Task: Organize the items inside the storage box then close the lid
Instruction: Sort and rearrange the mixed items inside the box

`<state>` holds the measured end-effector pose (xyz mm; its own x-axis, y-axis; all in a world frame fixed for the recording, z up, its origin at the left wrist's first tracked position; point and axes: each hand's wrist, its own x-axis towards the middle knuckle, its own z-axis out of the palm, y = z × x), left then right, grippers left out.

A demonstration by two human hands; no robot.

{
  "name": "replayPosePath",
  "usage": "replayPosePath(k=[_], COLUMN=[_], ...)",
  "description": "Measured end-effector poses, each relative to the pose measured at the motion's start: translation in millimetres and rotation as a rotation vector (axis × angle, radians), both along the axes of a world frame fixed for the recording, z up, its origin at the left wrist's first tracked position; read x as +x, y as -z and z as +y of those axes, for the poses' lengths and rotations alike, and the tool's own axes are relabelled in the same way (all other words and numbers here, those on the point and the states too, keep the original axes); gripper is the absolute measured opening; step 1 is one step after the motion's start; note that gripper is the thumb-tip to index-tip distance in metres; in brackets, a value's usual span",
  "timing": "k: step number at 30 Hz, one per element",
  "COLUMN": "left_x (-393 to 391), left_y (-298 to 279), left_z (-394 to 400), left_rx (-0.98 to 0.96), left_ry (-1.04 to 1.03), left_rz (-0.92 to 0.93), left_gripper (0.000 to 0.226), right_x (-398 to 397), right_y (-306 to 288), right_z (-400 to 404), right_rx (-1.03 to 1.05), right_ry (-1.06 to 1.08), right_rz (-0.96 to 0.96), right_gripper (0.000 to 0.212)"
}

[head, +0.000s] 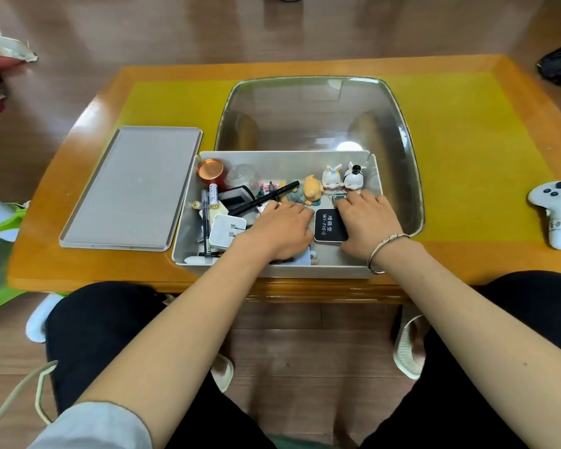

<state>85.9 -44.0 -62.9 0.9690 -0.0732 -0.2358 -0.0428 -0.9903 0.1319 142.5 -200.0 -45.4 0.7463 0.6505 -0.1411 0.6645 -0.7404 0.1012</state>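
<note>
A grey storage box (321, 271) stands open at the table's near edge. Its flat grey lid (133, 189) lies on the table to its left. Inside are a copper-topped red tin (210, 171), a battery (213, 196), a white charger plug (227, 230), a black pen (266, 197), an orange figurine (313, 189) and two rabbit figurines (331, 179). A black Wi-Fi device (330, 226) lies between my hands. My left hand (279, 228) rests palm down on the items left of it. My right hand (368, 218) rests palm down at its right edge, fingertips near the rabbits.
A large clear plastic tub (318, 115) stands right behind the box. A white game controller (557, 212) lies at the table's right end. The orange table (467, 264) has a yellow mat. My knees sit under the near edge.
</note>
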Motion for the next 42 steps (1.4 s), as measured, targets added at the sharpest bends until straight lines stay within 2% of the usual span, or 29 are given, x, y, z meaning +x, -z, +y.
replayPosePath(k=[3, 9, 15, 20, 24, 35, 42], left_x=[2.1, -2.9, -1.6, 6.2, 11.3, 23.1, 23.8], left_y=[1.1, -1.8, 0.9, 7.9, 12.2, 16.3, 14.5], left_z=[2.7, 3.8, 0.5, -8.1, -14.7, -21.4, -21.4], left_rx=[0.091, 0.172, 0.121, 0.099, 0.075, 0.112, 0.093], left_ry=[0.002, 0.002, -0.052, -0.100, -0.108, -0.093, -0.083], left_rz=[0.079, 0.044, -0.028, -0.123, -0.220, -0.227, -0.212], left_gripper=[0.045, 0.039, 0.029, 0.041, 0.040, 0.028, 0.022], right_x=[-0.5, 3.1, 2.4, -3.6, -5.0, -17.8, -17.1], right_y=[0.5, 0.3, 3.2, 7.2, 5.4, 1.3, 3.9], right_z=[0.2, 6.1, 10.5, 13.3, 15.4, 7.4, 10.3], right_rx=[-0.004, -0.021, 0.017, 0.068, 0.072, 0.003, 0.022], right_ry=[-0.005, 0.007, 0.092, 0.167, 0.211, 0.206, 0.235], right_rz=[0.038, 0.087, 0.137, 0.099, 0.088, 0.327, 0.354], right_gripper=[0.051, 0.045, 0.038, 0.032, 0.029, 0.034, 0.033])
